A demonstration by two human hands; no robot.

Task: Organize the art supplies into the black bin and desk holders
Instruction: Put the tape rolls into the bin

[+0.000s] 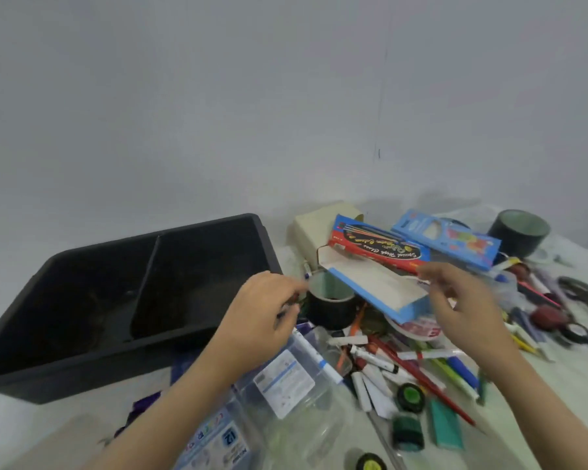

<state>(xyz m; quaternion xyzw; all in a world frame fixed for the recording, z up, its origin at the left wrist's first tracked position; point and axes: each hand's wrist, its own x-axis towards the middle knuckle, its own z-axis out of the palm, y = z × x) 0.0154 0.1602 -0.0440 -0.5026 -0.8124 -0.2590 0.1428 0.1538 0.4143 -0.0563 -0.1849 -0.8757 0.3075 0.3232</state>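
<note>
A black bin (143,242) with two empty compartments stands at the left. An open blue box (381,286) with a white inside lies tilted over the pile, and a red brush box (381,245) rests behind it. My right hand (462,307) pinches the blue box's near right edge. My left hand (265,313) hovers beside a black tape roll (331,310) with its fingers curled; blur hides whether anything is in them. A beige desk holder (311,232) stands behind the boxes. Loose pens, markers and paint tubes (421,368) lie scattered under my right arm.
A second tape roll (520,232) and another blue box (448,239) sit at the back right, with scissors (584,296) at the right edge. A clear plastic jar (302,412) and a crayon pack (214,442) lie near me. The wall runs close behind.
</note>
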